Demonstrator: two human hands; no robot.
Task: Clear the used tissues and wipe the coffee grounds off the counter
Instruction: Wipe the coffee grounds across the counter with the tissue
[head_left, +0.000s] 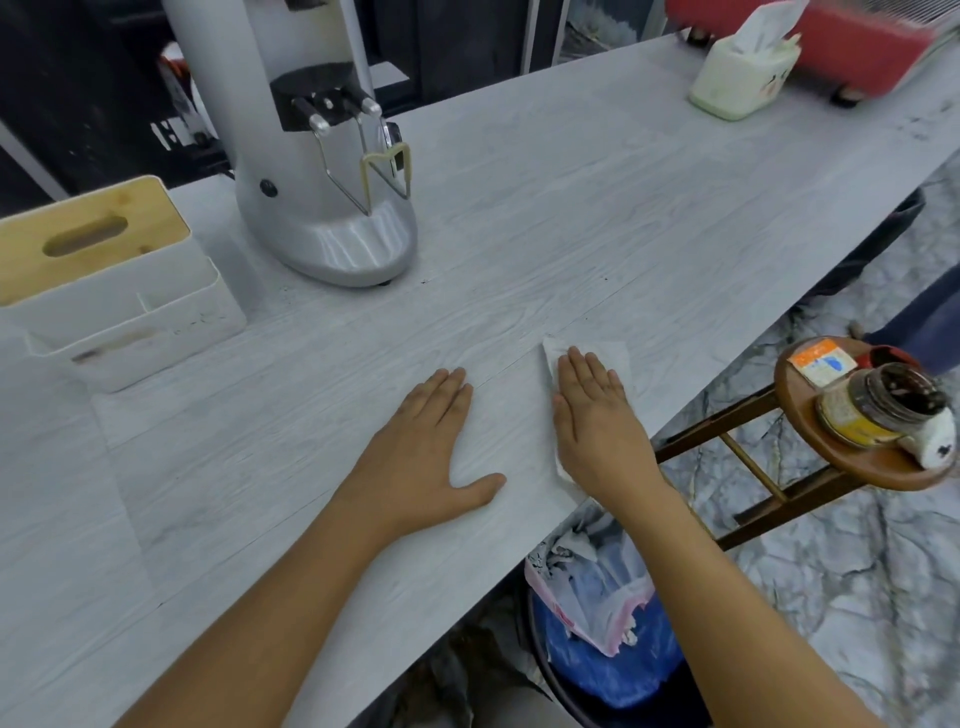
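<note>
A white tissue (618, 353) lies flat on the pale wood-grain counter (571, 208) near its front edge. My right hand (597, 415) presses down on the tissue with flat, extended fingers. My left hand (426, 447) rests palm down on the bare counter to the left of it, holding nothing. A few dark coffee specks (425, 281) dot the counter near the grinder's base. Below the counter edge stands a bin (597, 670) with a blue liner holding crumpled tissues (592, 577).
A silver coffee grinder (322, 171) stands at the back left. A white organiser with a wooden lid (104, 280) sits at the far left. A tissue box (743, 73) and a red machine (857, 47) are at the back right. A wooden stool (852, 457) holds a jar.
</note>
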